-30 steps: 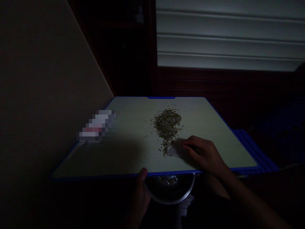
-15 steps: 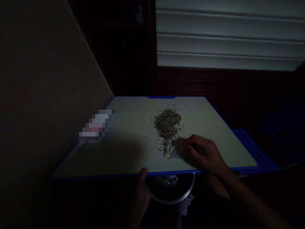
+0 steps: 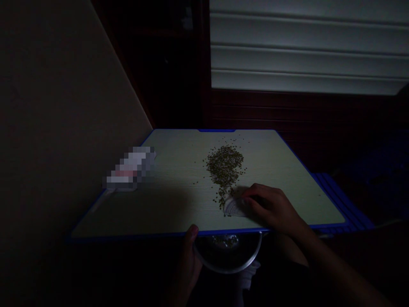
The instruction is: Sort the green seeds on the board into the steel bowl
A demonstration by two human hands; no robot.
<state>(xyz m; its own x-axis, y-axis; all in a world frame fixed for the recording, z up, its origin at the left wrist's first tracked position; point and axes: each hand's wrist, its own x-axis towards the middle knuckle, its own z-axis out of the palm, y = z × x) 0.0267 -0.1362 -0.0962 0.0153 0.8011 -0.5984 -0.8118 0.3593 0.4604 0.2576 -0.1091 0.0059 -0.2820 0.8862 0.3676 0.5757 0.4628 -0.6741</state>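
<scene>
While our right hand point(image 3: 273, 207) pinches a white card point(image 3: 233, 207) down on the board point(image 3: 179, 209), the card's curved edge rests against the lower tip of the seeds point(image 3: 225, 168), a little way in from the near edge. Since the last view, the card has slid slightly toward that edge, and the hand has gone with it. Our right fingers are drawn narrow, curled over the card and holding it.

Our left hand point(image 3: 190, 260) is below the near edge, with its thumb point(image 3: 192, 232) upright against the outside of a steel bowl point(image 3: 228, 265). The rest of its fingers are lost in shadow, but the hand is holding the bowl close under the board's blue rim, almost in line with the pile. A small heap point(image 3: 225, 241) lies inside the bowl, probably the same seeds, though the dark makes that hard to confirm.

Most of the seeds form one loose mound near the middle of the board, with strays scattered toward the far edge. By the left edge we have a pale packet point(image 3: 129, 168), too blurred to name, and a white cloth point(image 3: 251, 275) shows just beside the bowl
</scene>
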